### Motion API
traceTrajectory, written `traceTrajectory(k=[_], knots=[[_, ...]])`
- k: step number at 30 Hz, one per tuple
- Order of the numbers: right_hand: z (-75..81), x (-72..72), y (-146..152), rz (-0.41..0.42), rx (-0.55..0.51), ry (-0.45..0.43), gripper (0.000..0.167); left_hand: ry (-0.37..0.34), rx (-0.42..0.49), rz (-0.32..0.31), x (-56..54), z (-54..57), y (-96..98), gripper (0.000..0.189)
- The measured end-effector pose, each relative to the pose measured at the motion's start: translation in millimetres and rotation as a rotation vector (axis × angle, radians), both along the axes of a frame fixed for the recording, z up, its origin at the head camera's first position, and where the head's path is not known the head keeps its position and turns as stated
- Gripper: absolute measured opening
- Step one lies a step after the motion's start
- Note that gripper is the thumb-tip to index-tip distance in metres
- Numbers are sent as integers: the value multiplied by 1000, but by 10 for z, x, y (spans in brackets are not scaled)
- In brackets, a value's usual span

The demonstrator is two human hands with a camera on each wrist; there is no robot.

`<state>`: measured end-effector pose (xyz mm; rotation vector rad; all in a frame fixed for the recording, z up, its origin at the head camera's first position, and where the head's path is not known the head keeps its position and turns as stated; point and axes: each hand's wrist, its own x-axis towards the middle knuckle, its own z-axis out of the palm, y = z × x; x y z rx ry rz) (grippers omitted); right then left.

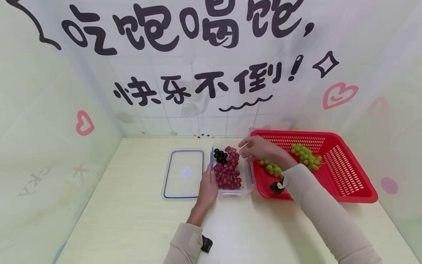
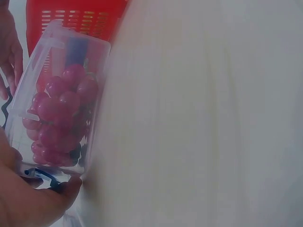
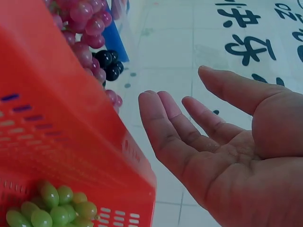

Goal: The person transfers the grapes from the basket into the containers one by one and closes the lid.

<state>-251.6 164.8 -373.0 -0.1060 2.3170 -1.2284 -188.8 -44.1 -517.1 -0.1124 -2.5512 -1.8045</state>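
Grapes (image 1: 227, 176) in container (image 1: 246, 175), lid (image 1: 183, 174) to its left, basket (image 1: 341, 170) right

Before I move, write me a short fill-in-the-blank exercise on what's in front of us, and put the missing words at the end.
1. The left hand grips the clear box while the right hand holds ____.
2. The grapes in the red basket are coloured ____.
3. In the head view, the lid lies on the table to the ____ of the clear box.
4. The line running round the lid's edge is coloured ____.

Missing words: nothing; green; left; blue.
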Motion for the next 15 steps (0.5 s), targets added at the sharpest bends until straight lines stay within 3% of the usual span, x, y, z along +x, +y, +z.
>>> traceTrajectory(k=[9,15], knots=[[-15,-70,260,-79,36,44,41,-1,17,-2,0,8,5,51],[-80,-126,410,-136,-16,51,38,-9,26,4,15,20,11,51]])
